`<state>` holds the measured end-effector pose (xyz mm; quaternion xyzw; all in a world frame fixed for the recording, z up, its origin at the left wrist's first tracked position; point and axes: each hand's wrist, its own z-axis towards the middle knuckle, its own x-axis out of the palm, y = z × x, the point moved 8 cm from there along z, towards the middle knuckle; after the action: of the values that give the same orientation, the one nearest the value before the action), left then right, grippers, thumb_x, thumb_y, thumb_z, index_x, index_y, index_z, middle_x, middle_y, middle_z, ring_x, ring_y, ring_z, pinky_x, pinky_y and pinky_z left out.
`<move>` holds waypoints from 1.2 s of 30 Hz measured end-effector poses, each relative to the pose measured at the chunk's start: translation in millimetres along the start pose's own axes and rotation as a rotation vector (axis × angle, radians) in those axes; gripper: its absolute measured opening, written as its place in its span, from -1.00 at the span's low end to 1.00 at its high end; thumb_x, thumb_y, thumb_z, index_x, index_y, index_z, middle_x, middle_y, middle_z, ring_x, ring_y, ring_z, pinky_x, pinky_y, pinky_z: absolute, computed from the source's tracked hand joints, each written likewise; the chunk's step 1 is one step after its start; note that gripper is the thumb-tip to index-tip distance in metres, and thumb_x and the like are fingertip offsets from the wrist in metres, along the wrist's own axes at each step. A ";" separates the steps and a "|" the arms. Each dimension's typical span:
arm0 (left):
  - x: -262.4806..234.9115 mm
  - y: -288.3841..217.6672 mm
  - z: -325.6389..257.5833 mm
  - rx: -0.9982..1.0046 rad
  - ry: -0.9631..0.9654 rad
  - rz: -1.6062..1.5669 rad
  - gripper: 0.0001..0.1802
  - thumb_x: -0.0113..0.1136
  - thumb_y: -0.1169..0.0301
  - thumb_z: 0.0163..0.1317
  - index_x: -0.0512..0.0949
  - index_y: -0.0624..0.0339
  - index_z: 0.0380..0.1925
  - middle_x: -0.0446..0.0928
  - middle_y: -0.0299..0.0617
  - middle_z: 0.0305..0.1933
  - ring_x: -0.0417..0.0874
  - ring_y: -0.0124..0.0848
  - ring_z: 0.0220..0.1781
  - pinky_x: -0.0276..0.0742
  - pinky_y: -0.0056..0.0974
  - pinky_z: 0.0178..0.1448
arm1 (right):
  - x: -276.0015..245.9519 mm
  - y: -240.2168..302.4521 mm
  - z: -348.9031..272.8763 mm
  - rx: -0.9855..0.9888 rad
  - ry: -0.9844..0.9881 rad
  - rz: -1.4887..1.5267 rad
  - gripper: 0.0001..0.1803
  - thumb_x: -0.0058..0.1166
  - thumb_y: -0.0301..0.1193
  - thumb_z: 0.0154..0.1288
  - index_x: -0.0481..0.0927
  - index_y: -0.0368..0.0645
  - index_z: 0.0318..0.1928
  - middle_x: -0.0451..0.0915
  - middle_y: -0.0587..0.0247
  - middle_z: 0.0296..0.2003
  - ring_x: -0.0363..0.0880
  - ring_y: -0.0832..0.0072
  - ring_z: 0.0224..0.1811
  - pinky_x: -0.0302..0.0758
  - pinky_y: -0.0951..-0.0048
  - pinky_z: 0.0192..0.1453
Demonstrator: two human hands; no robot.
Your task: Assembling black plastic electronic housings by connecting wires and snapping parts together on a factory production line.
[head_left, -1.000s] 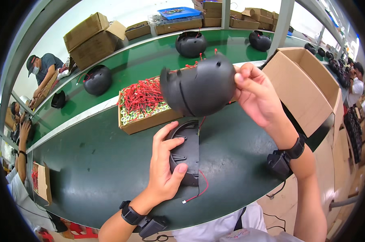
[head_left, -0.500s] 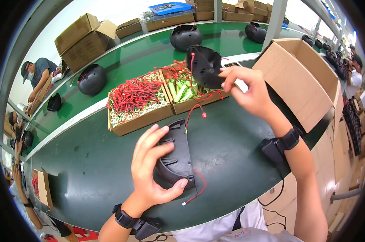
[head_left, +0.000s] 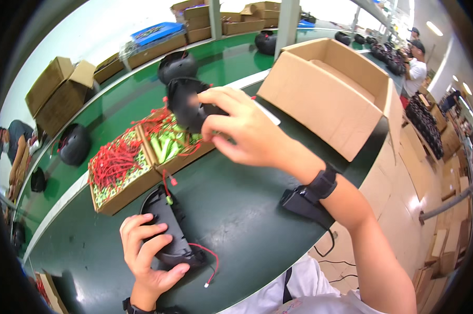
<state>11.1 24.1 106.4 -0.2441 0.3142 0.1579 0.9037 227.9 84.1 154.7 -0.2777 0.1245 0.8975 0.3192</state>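
Observation:
A black half-round plastic shell (head_left: 174, 226) lies on the green work table, a red wire with a small white plug trailing from its near end. My left hand (head_left: 148, 251) grips it, fingers over its left side and thumb at the near end. A short red lead with a red plug (head_left: 173, 181) stands at its far end. Higher up, my right hand (head_left: 247, 125) holds a second black curved shell (head_left: 185, 107) by its right side, above the box of green battery cells (head_left: 168, 141); its fingertips are partly blurred. Beside that, another carton holds wired cells under tangled red leads (head_left: 116, 165).
An open cardboard box (head_left: 320, 99) stands at the table's right. Round black housings (head_left: 75, 144) sit on the green conveyor (head_left: 108, 118) beyond a metal edge. Cartons and a blue tray (head_left: 158, 32) line the back. One person (head_left: 16, 141) works at far left, others at far right.
The view has swung right, so the table things sit farther left. The shell in my right hand has turned, showing less of its inside. My left hand stays on the lower shell.

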 end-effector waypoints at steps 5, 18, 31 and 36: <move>0.0 -5.0 4.1 0.027 -0.016 -0.089 -0.59 0.36 0.08 -0.24 0.54 0.13 -0.48 0.59 -0.17 -0.28 0.51 -0.05 -0.06 0.28 0.08 0.09 | -5.2 31.9 5.6 0.197 0.142 0.256 -0.89 0.15 -0.51 -0.04 0.48 -0.12 -0.47 0.51 0.27 -0.45 0.53 0.31 -0.38 0.43 0.33 -0.28; 2.8 -7.1 7.1 -0.001 0.100 0.018 -0.59 0.49 0.11 -0.28 0.56 0.08 -0.48 0.60 -0.23 -0.23 0.54 -0.14 0.01 0.21 0.09 0.22 | 62.8 90.2 -48.2 0.489 0.879 0.917 -0.61 0.20 -0.35 0.16 0.45 -0.32 -0.09 0.63 0.06 -0.26 0.64 0.27 -0.19 0.54 0.37 -0.09; 6.2 -7.0 8.3 -0.006 0.103 -0.022 -0.57 0.50 0.11 -0.31 0.57 0.04 -0.44 0.61 -0.24 -0.20 0.52 -0.15 0.03 0.18 0.06 0.23 | 52.8 91.7 -43.0 0.359 0.601 0.739 -0.92 0.01 -0.54 0.19 0.46 -0.29 -0.31 0.42 0.11 -0.36 0.51 0.17 -0.49 0.43 0.27 -0.46; 5.1 -8.9 10.4 -0.006 0.101 -0.028 -0.58 0.50 0.13 -0.32 0.57 0.05 -0.45 0.61 -0.25 -0.23 0.52 -0.15 0.03 0.18 0.06 0.23 | 44.4 88.4 -34.6 0.234 0.579 0.388 -0.86 0.15 -0.52 0.07 0.54 -0.16 -0.30 0.37 0.33 -0.46 0.48 0.41 -0.54 0.37 0.42 -0.58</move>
<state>24.0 22.9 113.2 -0.2587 0.3555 0.1337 0.8882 157.1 24.9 104.9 -0.4533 0.3618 0.8051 0.1242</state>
